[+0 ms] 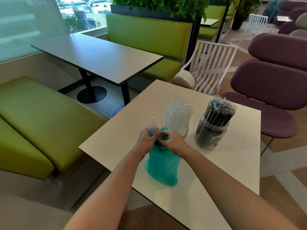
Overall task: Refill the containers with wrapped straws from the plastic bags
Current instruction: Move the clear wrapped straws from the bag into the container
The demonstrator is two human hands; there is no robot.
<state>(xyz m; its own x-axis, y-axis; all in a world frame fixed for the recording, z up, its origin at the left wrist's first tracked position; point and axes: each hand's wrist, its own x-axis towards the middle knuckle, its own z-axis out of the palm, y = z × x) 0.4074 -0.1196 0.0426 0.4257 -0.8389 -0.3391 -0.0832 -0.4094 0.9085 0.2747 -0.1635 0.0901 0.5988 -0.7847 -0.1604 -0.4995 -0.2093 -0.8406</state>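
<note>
Bare forearms (116, 183), no sleeves

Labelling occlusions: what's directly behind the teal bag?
A clear jar packed with clear-wrapped straws stands just behind the teal bag. Its lower part is hidden by the bag and both hands, left hand and right hand.

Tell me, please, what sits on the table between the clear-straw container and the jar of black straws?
Nothing: in the head view, only bare table separates the clear-straw container from the black-straw jar.
</note>
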